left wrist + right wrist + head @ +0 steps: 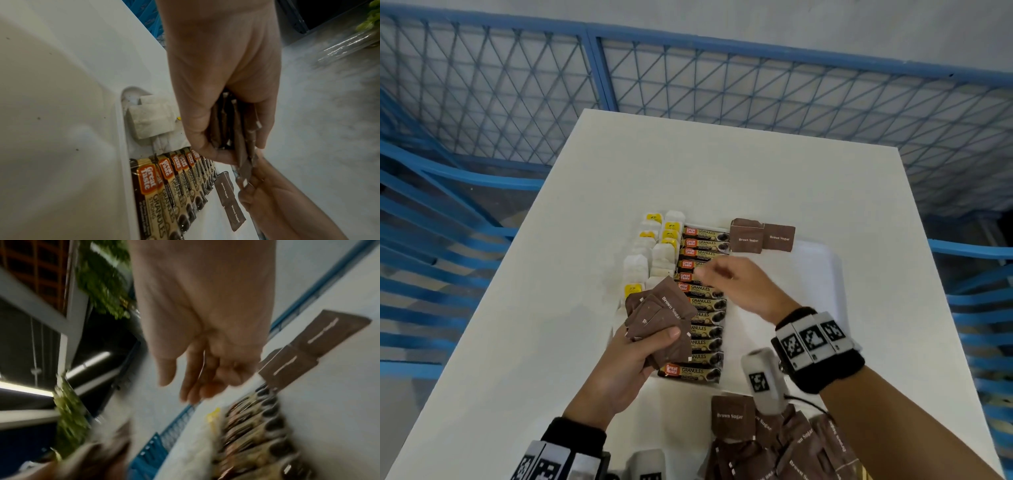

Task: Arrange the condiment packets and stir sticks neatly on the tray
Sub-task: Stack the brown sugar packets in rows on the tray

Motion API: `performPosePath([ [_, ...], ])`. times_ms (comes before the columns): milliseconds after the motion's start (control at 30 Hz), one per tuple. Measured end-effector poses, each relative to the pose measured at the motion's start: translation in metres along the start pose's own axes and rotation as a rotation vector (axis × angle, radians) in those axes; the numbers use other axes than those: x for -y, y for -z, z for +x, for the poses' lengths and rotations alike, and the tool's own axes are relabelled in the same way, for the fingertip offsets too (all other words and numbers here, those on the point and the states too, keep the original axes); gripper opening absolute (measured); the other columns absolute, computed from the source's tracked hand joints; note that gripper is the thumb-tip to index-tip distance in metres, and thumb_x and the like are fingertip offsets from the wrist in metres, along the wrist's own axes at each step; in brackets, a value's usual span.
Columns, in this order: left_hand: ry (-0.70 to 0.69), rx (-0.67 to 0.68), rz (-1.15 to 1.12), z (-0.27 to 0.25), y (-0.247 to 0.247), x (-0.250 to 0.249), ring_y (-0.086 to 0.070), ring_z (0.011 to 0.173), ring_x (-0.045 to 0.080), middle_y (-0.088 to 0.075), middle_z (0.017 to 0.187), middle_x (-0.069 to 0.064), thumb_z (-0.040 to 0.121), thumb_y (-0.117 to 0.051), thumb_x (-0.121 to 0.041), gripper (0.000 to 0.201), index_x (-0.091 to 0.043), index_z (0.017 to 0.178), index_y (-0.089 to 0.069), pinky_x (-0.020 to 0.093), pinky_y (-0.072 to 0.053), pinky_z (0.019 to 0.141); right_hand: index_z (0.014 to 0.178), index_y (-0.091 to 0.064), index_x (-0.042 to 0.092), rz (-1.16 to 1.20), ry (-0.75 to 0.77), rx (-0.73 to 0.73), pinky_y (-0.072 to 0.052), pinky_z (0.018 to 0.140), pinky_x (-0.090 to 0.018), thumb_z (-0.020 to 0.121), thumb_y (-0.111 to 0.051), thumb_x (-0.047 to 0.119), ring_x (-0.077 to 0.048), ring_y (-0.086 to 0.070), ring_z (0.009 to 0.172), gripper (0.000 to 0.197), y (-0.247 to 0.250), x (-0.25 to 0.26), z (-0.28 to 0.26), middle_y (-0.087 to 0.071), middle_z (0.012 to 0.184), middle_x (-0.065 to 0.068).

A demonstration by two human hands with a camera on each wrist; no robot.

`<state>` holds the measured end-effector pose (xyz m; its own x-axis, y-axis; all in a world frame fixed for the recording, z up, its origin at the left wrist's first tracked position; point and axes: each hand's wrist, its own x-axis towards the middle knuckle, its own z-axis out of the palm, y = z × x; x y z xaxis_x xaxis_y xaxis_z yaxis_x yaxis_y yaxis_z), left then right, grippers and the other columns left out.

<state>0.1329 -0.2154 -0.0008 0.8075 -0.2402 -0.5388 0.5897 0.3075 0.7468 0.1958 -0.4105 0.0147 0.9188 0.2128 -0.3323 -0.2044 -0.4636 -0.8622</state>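
Brown sugar packets (661,322) fanned in gripping left hand (633,363); right hand (739,287) loose-fingered, empty, above tray (822,274).

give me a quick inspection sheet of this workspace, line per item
surface: white table; white tray on it.
job's things: coffee sticks in one overlapping column on the tray; tea bags beside them on the left; two sugar packets at the tray's far end. No stir sticks seen.
clutter: loose sugar pile at the near table edge.
grips: left hand holds a fan of sugar packets; right hand holds nothing, above the coffee sticks.
cables: thin black cord at the right wrist.
surroundings: blue mesh fence behind the table.
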Motion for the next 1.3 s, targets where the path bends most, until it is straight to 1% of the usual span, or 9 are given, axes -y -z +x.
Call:
performPosePath([
  [100, 0.013, 0.009, 0.018, -0.002, -0.002, -0.001, -0.067, 0.099, 0.027, -0.071, 0.105, 0.013, 0.069, -0.067, -0.005, 0.044, -0.010, 0.113, -0.063, 0.034, -0.057, 0.080, 0.094, -0.067, 0.012, 0.119, -0.016, 0.140, -0.048, 0.079, -0.023, 0.085, -0.064, 0.031, -0.008, -0.058, 0.079, 0.021, -0.016, 0.005, -0.014, -0.066, 0.087, 0.001],
  [267, 0.029, 0.016, 0.003, -0.006, -0.002, 0.001, -0.063, 0.108, 0.034, -0.067, 0.113, 0.018, 0.068, -0.073, -0.005, 0.052, -0.009, 0.118, -0.061, 0.047, -0.048, 0.095, 0.083, -0.057, 0.017, 0.253, 0.008, 0.127, -0.047, 0.065, -0.016, 0.085, -0.066, 0.012, -0.008, -0.056, 0.070, 0.011, -0.024, 0.002, -0.020, -0.061, 0.078, 0.003],
  [433, 0.004, -0.018, 0.012, -0.009, 0.001, 0.002, -0.066, 0.097, 0.028, -0.071, 0.095, 0.013, 0.067, -0.071, -0.004, 0.032, -0.006, 0.099, -0.065, 0.032, -0.055, 0.076, 0.094, -0.047, 0.011, 0.525, -0.085, 0.074, -0.052, 0.054, -0.021, 0.092, -0.053, 0.006, -0.013, -0.066, 0.064, 0.007, -0.011, 0.000, -0.019, -0.064, 0.080, -0.004],
  [600, -0.004, -0.019, -0.008, -0.011, 0.004, 0.001, -0.068, 0.097, 0.026, -0.071, 0.102, 0.014, 0.067, -0.076, 0.000, 0.045, -0.009, 0.109, -0.063, 0.031, -0.057, 0.073, 0.104, -0.055, 0.002, 0.648, -0.120, -0.167, -0.054, 0.066, -0.022, 0.088, -0.056, -0.001, -0.020, -0.065, 0.073, 0.017, 0.017, -0.026, -0.013, -0.066, 0.090, -0.011],
  [733, -0.007, -0.023, -0.017, -0.011, 0.005, 0.000, -0.068, 0.096, 0.026, -0.072, 0.099, 0.013, 0.067, -0.074, 0.000, 0.041, -0.008, 0.106, -0.064, 0.030, -0.058, 0.072, 0.090, -0.063, 0.015, 0.442, -0.168, -0.440, -0.047, 0.074, -0.022, 0.086, -0.060, 0.001, -0.016, -0.060, 0.081, 0.015, 0.046, -0.056, -0.001, -0.066, 0.089, -0.003],
  [833, -0.008, -0.018, -0.014, -0.010, 0.003, 0.001, -0.070, 0.090, 0.023, -0.072, 0.095, 0.012, 0.064, -0.077, 0.003, 0.042, -0.008, 0.102, -0.065, 0.029, -0.058, 0.071, 0.090, -0.065, 0.017, 0.173, -0.160, -0.589, -0.042, 0.073, -0.011, 0.084, -0.063, 0.004, -0.016, -0.059, 0.088, 0.014, 0.068, -0.072, 0.008, -0.066, 0.087, 0.003],
  [933, -0.004, -0.023, -0.020, -0.009, 0.002, 0.003, -0.070, 0.086, 0.022, -0.072, 0.093, 0.012, 0.067, -0.068, -0.002, 0.033, -0.008, 0.099, -0.066, 0.029, -0.058, 0.070, 0.091, -0.067, 0.023, -0.100, -0.179, -0.612, -0.041, 0.074, -0.017, 0.084, -0.065, 0.013, -0.014, -0.057, 0.085, 0.013, 0.085, -0.081, 0.015, -0.065, 0.092, 0.001],
  [1067, 0.001, -0.016, -0.008, -0.006, 0.001, 0.004, -0.069, 0.090, 0.024, -0.072, 0.097, 0.013, 0.069, -0.071, 0.000, 0.038, -0.008, 0.105, -0.064, 0.029, -0.057, 0.068, 0.099, -0.069, 0.009, -0.201, -0.174, -0.580, -0.040, 0.077, -0.022, 0.083, -0.065, 0.010, -0.016, -0.054, 0.083, 0.016, 0.093, -0.082, 0.026, -0.066, 0.095, -0.007],
  [1300, 0.007, -0.014, -0.013, -0.004, 0.000, 0.003, -0.068, 0.091, 0.024, -0.070, 0.099, 0.015, 0.069, -0.064, -0.003, 0.037, -0.007, 0.106, -0.063, 0.029, -0.058, 0.072, 0.098, -0.067, 0.006, -0.327, -0.120, -0.646, -0.036, 0.079, -0.020, 0.079, -0.070, 0.008, -0.021, -0.051, 0.086, 0.019, 0.091, -0.085, 0.042, -0.060, 0.099, -0.014],
])
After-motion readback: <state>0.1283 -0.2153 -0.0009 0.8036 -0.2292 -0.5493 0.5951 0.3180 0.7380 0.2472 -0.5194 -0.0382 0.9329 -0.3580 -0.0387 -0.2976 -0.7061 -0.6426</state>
